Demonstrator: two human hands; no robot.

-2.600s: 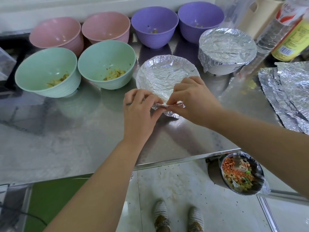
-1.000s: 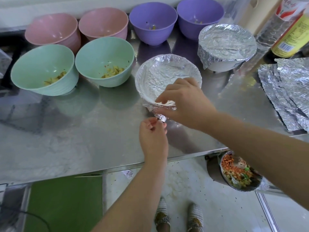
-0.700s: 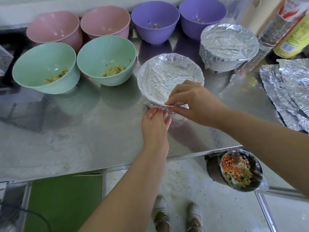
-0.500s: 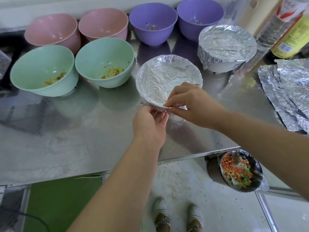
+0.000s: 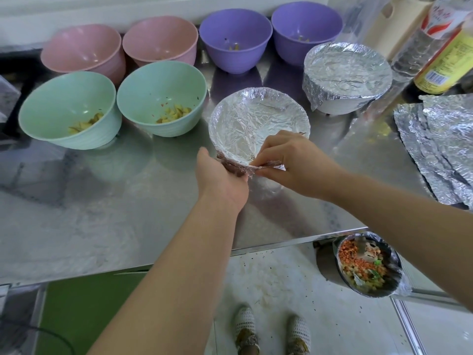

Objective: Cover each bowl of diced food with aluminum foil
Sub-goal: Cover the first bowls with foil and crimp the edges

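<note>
Steel counter [image 5: 102, 201]: round crinkly silver foil cover [image 5: 245, 119] sitting here
Left hand [image 5: 220, 175]: fingers flat, pressing cover's near edge
Right hand [image 5: 294, 165]: pinching that edge

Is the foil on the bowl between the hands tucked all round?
Not yet: the crinkled aluminum foil hugs the far rim, but its near edge juts out, pinched by the right hand.
</note>
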